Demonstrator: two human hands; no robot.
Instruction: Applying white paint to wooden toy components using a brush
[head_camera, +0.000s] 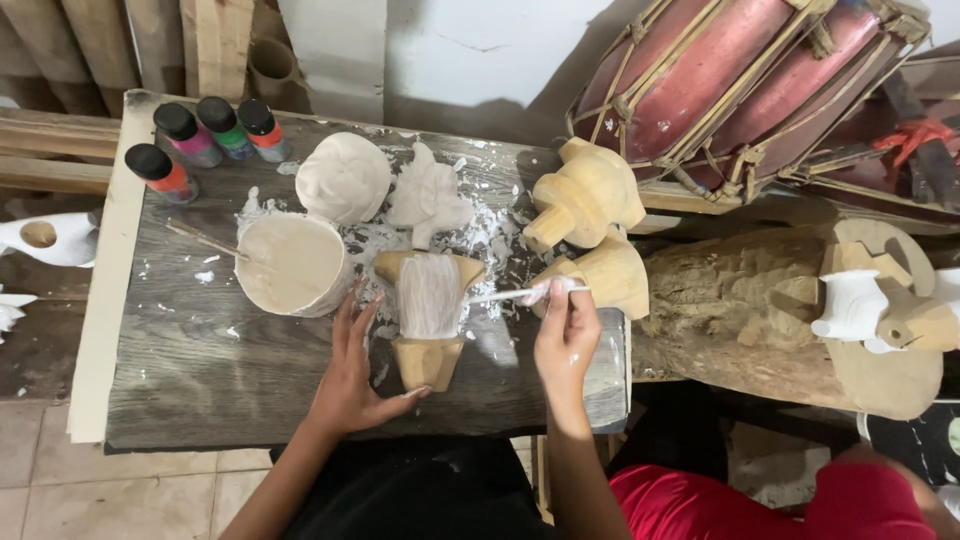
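Nearest the camera, the left hand (352, 385) is lying spread and flat on the grey wooden tabletop (200, 360), its thumb touching the lower end of the tan carved wooden piece (428, 320) near the front edge. That piece is partly coated white. The right hand (566, 335) is pinching closed around a thin white-smeared brush (510, 294), tip meeting the piece's right side. Judging by this, even strokes along the grain with the piece braced would be serving best. A round bowl of pale paste (293, 263) is sitting just left; four black-capped paint bottles (205, 135) are standing at the back left corner.
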